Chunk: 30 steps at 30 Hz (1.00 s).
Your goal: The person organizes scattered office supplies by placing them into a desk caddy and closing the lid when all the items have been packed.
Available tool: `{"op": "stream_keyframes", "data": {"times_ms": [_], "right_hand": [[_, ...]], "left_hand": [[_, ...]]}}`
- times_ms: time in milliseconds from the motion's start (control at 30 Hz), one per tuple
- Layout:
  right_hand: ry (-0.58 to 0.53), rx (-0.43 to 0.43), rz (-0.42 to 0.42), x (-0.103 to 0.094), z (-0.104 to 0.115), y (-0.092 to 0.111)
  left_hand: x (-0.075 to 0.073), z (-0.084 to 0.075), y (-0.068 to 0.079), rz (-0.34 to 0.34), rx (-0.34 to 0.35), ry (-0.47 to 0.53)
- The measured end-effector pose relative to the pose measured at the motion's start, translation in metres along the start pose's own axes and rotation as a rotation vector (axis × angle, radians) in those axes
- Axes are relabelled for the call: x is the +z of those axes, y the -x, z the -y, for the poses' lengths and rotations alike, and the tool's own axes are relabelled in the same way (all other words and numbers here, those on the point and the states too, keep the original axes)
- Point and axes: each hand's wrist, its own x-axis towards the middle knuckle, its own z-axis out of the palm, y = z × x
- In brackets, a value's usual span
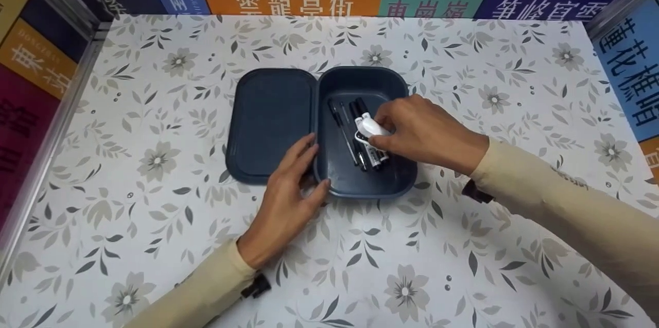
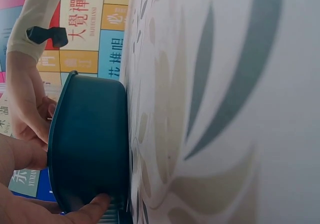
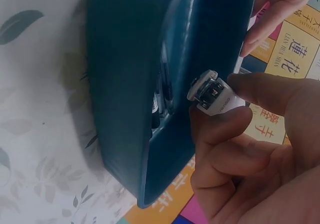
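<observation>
A dark blue plastic box (image 1: 360,186) stands open on the table, several pens (image 1: 344,130) and black-and-white markers (image 1: 377,155) lying inside. Above them my right hand (image 1: 425,132) pinches a small white stapler (image 3: 222,96) between thumb and fingers. Its metal end shows in the right wrist view, tilted toward the inside of the box. My left hand (image 1: 285,196) rests against the box's near left corner, fingers fairly straight and touching the rim and side wall. The left wrist view shows its fingertips on the outer wall. The right palm hides part of the box's right rim.
The box's dark blue lid (image 1: 273,122) lies flat along its left side. A white floral cloth (image 1: 154,204) covers the table. Coloured panels with lettering (image 1: 293,1) stand along the back and both sides.
</observation>
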Motion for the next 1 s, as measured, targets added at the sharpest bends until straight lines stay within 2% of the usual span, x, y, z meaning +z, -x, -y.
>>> {"op": "stream_keyframes", "data": {"times_ms": [333,667,1000], "right_hand": [[0.034,-0.008,0.088,0.006,0.016,-0.022],[0.054,0.020,0.154,0.026,0.027,-0.034],[0.056,0.030,0.160,0.030,0.030,-0.040]], "left_hand": [[0.000,0.000,0.000,-0.005,-0.002,-0.003],[-0.001,0.000,0.000,-0.004,0.003,-0.028],[0.000,0.001,0.000,-0.007,0.018,-0.022]]}}
